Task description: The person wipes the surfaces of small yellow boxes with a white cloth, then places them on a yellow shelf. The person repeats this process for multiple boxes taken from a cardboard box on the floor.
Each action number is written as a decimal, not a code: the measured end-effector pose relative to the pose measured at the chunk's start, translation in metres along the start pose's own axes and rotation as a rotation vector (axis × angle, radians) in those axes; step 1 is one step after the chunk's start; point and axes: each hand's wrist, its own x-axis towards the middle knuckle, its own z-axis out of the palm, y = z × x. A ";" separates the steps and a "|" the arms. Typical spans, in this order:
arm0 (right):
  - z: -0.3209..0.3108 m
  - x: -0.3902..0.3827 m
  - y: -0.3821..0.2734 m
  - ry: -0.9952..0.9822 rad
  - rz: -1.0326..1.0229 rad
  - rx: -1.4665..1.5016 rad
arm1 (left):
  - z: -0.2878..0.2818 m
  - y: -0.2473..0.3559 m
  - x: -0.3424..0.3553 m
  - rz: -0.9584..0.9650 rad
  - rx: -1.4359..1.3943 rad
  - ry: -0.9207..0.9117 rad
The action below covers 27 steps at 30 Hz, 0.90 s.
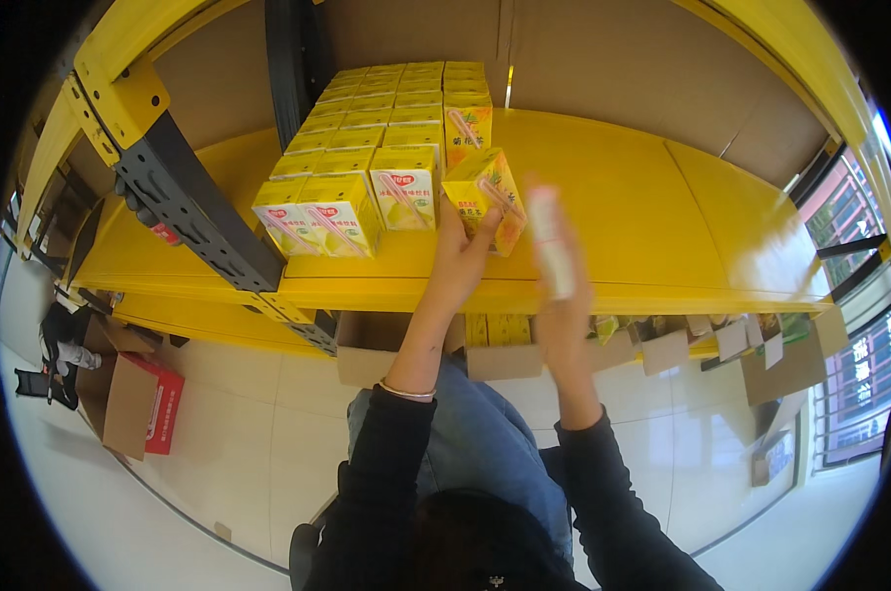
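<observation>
My left hand [457,251] is closed on a yellow drink carton [489,200] with a straw on its side. The carton is tilted at the front of the shelf, beside several rows of small yellow-and-white drink cartons [339,212]. A matching yellow carton [467,128] stands just behind the held one. To the right, my right hand [567,310] is closed around a long white-and-reddish thing [554,246], held upright over the shelf's front edge. Motion blur hides what kind of thing it is.
Yellow shelf board [642,217] spreads to the right of the cartons. A dark upright post [194,197] rises at the left. Beneath the shelf stand open cardboard boxes [505,364], some with goods in them. A red box [165,409] rests on the floor at left.
</observation>
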 end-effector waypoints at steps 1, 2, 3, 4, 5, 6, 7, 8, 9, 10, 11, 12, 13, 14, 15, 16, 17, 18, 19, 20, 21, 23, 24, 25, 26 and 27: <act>0.005 -0.004 -0.002 -0.088 -0.067 -0.203 | 0.001 0.000 0.001 0.008 -0.015 0.019; 0.008 -0.011 -0.002 -0.176 -0.133 -0.405 | 0.002 0.000 0.001 -0.008 -0.012 0.015; 0.011 -0.016 -0.004 -0.267 -0.201 -0.608 | 0.005 0.009 0.001 -0.023 -0.009 0.016; 0.010 -0.017 -0.010 -0.209 -0.156 -0.567 | 0.006 0.014 0.000 -0.038 -0.005 0.016; 0.006 -0.015 -0.009 -0.250 -0.130 -0.549 | 0.004 0.008 0.001 -0.001 0.062 0.004; -0.003 -0.014 -0.006 -0.293 -0.101 -0.530 | 0.003 0.005 0.002 0.035 0.130 -0.008; -0.011 -0.013 -0.006 -0.335 -0.072 -0.510 | 0.002 0.002 0.001 0.070 0.199 -0.020; -0.014 -0.012 -0.008 -0.302 -0.037 -0.471 | 0.002 -0.001 -0.002 0.069 0.160 -0.030; -0.019 -0.008 -0.007 -0.310 0.083 -0.398 | 0.002 0.001 -0.002 0.069 0.199 -0.038; -0.026 -0.005 -0.005 -0.318 0.203 -0.323 | 0.002 0.003 -0.002 0.069 0.240 -0.045; -0.031 -0.002 -0.003 -0.325 0.322 -0.246 | 0.001 0.004 -0.002 0.068 0.281 -0.052; -0.034 -0.003 0.002 -0.190 0.283 -0.217 | 0.000 0.003 -0.002 0.144 0.416 -0.042; -0.037 -0.002 0.009 -0.041 0.273 -0.061 | -0.002 0.001 -0.002 0.219 0.553 -0.031; -0.038 0.001 0.017 0.107 0.260 0.096 | -0.003 -0.001 -0.001 0.293 0.689 -0.018; -0.038 0.005 0.017 0.252 0.250 0.257 | -0.003 -0.003 -0.001 0.271 0.582 0.002; -0.040 0.009 0.014 0.267 0.298 0.326 | -0.001 -0.005 -0.001 0.250 0.474 0.022; -0.042 0.016 0.010 0.281 0.348 0.396 | -0.001 -0.007 -0.001 0.229 0.365 0.042; -0.044 0.022 0.007 0.301 0.398 0.466 | 0.001 -0.003 -0.001 0.162 0.253 0.022; -0.045 0.028 0.011 0.202 0.454 0.420 | 0.003 0.000 -0.002 0.095 0.141 0.001; -0.046 0.034 0.018 0.103 0.510 0.374 | 0.005 0.004 -0.004 0.027 0.028 -0.020; -0.046 0.039 0.024 0.006 0.562 0.322 | 0.007 0.009 -0.004 0.025 0.129 -0.013; -0.030 0.043 0.041 -0.053 0.397 0.341 | 0.008 0.018 -0.006 0.024 0.339 0.008; -0.020 0.044 0.045 -0.089 0.314 0.356 | 0.006 0.015 -0.007 0.132 0.482 0.092; -0.015 0.042 0.047 -0.127 0.322 0.361 | 0.005 0.009 -0.008 0.240 0.624 0.176; -0.011 0.039 0.047 -0.165 0.329 0.366 | 0.004 0.005 -0.008 0.348 0.765 0.261; -0.011 0.035 0.048 -0.197 0.343 0.360 | 0.007 0.006 -0.010 0.307 0.771 0.283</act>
